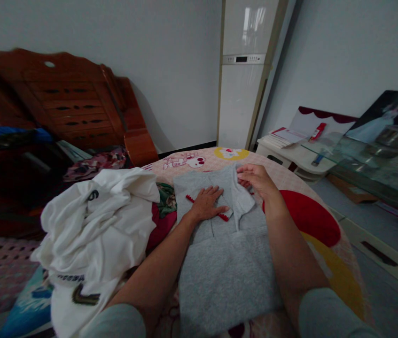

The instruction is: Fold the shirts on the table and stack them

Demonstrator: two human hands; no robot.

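A grey shirt (227, 272) lies spread on the round table, with part of its fabric folded over near the top and red zigzag-edged print on its chest. Flat on that chest, fingers stretched out, rests my left hand (208, 203), partly covering the print. My right hand (256, 180) is at the shirt's upper right edge, its thumb and fingers closed on a raised fold of the grey cloth. Left of the shirt a heap of white clothing (103, 216) with dark lettering is piled up, with green and dark red fabric (165, 202) showing between them.
The table cover (184, 162) is pink with cartoon figures and a red patch (309, 218). Behind stand a carved wooden sofa (72, 103) and a tall white air conditioner (241, 94). On the right are a glass shelf (368, 164) and a white stand with papers (283, 138).
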